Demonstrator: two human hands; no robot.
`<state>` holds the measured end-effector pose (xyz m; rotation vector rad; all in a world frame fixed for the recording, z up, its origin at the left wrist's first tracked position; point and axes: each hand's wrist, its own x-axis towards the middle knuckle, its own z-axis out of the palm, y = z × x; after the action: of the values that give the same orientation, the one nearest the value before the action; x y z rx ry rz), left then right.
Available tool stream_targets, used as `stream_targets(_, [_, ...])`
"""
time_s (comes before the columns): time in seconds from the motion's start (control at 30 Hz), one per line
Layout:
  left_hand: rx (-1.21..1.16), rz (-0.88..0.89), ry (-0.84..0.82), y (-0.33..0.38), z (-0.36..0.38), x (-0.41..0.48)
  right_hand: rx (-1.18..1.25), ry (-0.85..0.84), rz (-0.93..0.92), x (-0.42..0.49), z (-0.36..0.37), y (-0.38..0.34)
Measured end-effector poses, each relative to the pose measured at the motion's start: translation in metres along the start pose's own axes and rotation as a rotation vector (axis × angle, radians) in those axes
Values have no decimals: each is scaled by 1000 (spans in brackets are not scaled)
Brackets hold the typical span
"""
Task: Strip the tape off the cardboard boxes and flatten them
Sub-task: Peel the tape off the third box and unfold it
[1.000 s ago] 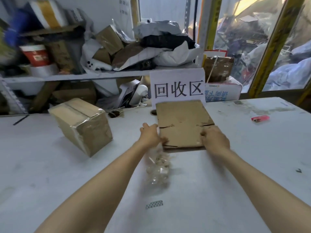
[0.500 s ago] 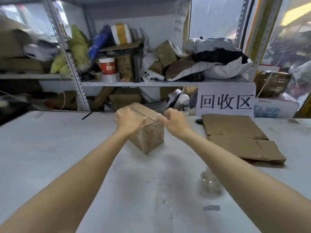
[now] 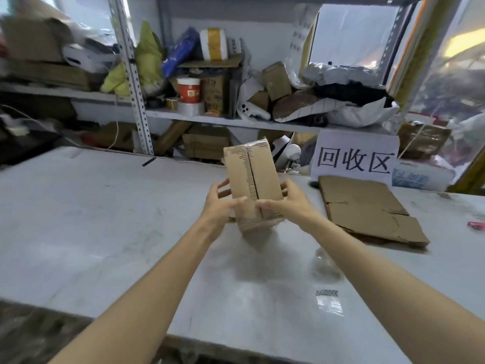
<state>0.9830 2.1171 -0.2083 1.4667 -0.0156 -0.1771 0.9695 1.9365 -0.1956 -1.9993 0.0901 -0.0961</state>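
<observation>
one brown cardboard sheet [image 3: 367,208] already lies flattened on the white tabletop [image 3: 105,219], while the left hand [image 3: 223,203] and right hand [image 3: 286,203] each clasp the small brown taped cardboard box [image 3: 252,177] upright at the tabletop's middle, its tape not yet stripped.

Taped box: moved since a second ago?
Yes. The box has shifted right, toward the sign, and now stands on end, with the left hand and right hand gripping it.
</observation>
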Motion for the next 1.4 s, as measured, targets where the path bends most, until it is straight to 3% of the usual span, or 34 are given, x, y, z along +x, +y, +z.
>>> stream_targets(0.13, [34, -1, -31, -4, 6, -51, 45, 139, -64, -73, -10, 11])
stream_targets(0.3, [112, 1, -131, 5, 0, -92, 201, 146, -160, -146, -9, 25])
stream_targets(0.4, [172, 85, -171, 6, -4, -112, 217, 101, -162, -168, -4, 27])
stream_targets(0.63, [642, 390, -38, -20, -22, -145, 364, 120, -166, -183, -9, -2])
stream_targets(0.83, [705, 603, -90, -8, -24, -144, 290, 90, -219, -185, -6, -7])
stream_targets(0.93, [812, 664, -46, -2, -24, -144, -38, 160, -402, -187, -1, -8])
stream_targets(1.1, [872, 598, -16, 6, -25, -142, -282, 134, -649, -190, 11, -19])
stream_targets(1.3, [909, 569, -36, 8, -19, -137, -309, 293, -772, -195, 8, -23])
stream_targets(1.4, [931, 583, -29, 7, -18, -138, -293, 272, -739, -199, 5, -26])
